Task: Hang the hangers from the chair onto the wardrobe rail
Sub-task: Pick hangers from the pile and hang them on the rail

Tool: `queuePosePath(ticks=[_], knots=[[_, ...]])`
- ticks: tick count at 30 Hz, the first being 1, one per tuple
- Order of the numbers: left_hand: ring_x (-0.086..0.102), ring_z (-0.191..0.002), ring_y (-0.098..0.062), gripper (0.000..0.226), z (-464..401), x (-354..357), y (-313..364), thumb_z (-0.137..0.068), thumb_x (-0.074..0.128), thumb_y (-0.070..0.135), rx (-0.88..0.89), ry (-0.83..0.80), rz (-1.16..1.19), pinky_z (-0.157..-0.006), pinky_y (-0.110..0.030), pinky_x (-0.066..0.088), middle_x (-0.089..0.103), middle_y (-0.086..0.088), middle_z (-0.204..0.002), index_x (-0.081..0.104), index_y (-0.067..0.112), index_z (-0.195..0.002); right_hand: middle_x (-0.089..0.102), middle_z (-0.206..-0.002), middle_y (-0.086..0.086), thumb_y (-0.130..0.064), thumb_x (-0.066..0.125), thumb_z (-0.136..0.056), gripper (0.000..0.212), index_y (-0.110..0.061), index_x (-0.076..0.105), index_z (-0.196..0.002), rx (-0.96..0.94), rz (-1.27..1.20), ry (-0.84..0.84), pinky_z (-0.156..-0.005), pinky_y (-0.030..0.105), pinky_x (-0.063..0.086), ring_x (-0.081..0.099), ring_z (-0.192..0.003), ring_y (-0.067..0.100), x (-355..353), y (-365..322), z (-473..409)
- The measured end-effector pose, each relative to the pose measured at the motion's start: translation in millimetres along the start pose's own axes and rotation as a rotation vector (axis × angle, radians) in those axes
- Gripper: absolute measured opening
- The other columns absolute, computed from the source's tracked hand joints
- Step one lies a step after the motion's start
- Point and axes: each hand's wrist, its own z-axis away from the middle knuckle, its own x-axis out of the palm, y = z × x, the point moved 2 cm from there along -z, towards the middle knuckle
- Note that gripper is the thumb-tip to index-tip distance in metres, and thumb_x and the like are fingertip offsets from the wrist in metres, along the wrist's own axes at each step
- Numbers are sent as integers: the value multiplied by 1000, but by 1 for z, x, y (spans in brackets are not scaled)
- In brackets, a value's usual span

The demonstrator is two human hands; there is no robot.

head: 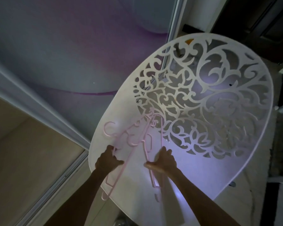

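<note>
Pale pink plastic hangers point(134, 141) lie in a loose pile on the seat of a white chair point(203, 168) whose round back has cut-out scrollwork. My left hand point(107, 160) grips the edge of one hanger at the pile's left side. My right hand point(162, 160) grips another hanger's arm at the pile's right. The hooks point up and to the left. The wardrobe rail is not in view.
A sliding wardrobe door point(64, 46) with a grey and purple pattern stands to the left of the chair, its floor track point(59, 180) running diagonally. Beige floor point(23, 144) lies at lower left. Dark furniture point(260, 22) stands behind the chair at upper right.
</note>
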Motion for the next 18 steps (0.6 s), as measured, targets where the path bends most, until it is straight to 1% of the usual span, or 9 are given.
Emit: queuePosePath(ticks=[2, 4, 6, 7, 8, 10, 14, 16, 18], knots=[[61, -105, -28, 39, 8, -4, 7, -91, 56, 35, 57, -14, -24, -88, -31, 45, 63, -8, -118, 49, 16, -124, 43, -133, 15, -71, 70, -48, 118, -2, 33, -136, 67, -185, -67, -101, 37, 44, 47, -123, 31, -6, 3, -2], [60, -108, -27, 36, 21, -13, 19, -98, 37, 39, 115, -26, -5, -85, -29, 42, 62, -6, -122, 53, 20, -124, 63, -110, 12, -72, 66, -38, 106, -1, 56, -117, 114, -302, -121, -90, 34, 53, 63, -101, 25, -19, 2, 6], [61, -107, -28, 38, 34, -26, 30, -100, 31, 39, 159, -13, -15, -82, -29, 43, 62, -6, -122, 54, 23, -125, 65, -79, 5, -55, 68, -63, 56, -5, 63, -86, 107, -417, -161, -66, 23, 56, 64, -66, 13, -37, -4, 29], [62, -105, -29, 37, 41, -34, 36, -100, 31, 38, 165, -8, -11, -83, -31, 46, 63, -7, -121, 55, 24, -124, 58, -66, 0, -45, 64, -75, 37, -9, 57, -72, 113, -465, -181, -50, 17, 48, 53, -51, 8, -46, -8, 43], [62, -104, -31, 36, 47, -42, 40, -100, 32, 35, 165, -10, 4, -85, -34, 48, 63, -10, -120, 57, 23, -123, 48, -59, -2, -39, 61, -80, 34, -12, 50, -64, 112, -507, -181, -44, 15, 37, 43, -45, 6, -54, -9, 53], [62, -105, -36, 34, 65, -66, 52, -100, 34, 30, 149, -16, 54, -87, -38, 50, 64, -15, -118, 59, 21, -122, 44, -61, 0, -36, 62, -80, 31, -11, 48, -66, 118, -577, -170, -51, 18, 33, 41, -53, 9, -74, -12, 76], [62, -102, -40, 31, 101, -107, 73, -98, 39, 21, 142, -27, 95, -85, -40, 51, 64, -20, -114, 60, 14, -120, 51, -70, 3, -26, 67, -75, 24, -6, 56, -80, 93, -707, -207, -75, 29, 54, 54, -68, 15, -108, -24, 123], [65, -83, -39, 29, 125, -131, 82, -97, 41, 16, 132, -39, 146, -67, -34, 51, 67, -15, -89, 61, 7, -116, 52, -75, 5, -24, 68, -74, 25, -4, 57, -85, 69, -716, -234, -82, 30, 55, 56, -71, 16, -127, -33, 152], [61, -54, -33, 26, 149, -153, 89, -96, 41, 8, 118, -65, 229, -43, -22, 39, 55, -3, -63, 62, 2, -110, 53, -81, 7, -25, 69, -74, 28, -4, 58, -87, 57, -713, -256, -78, 28, 55, 57, -76, 17, -146, -40, 182]])
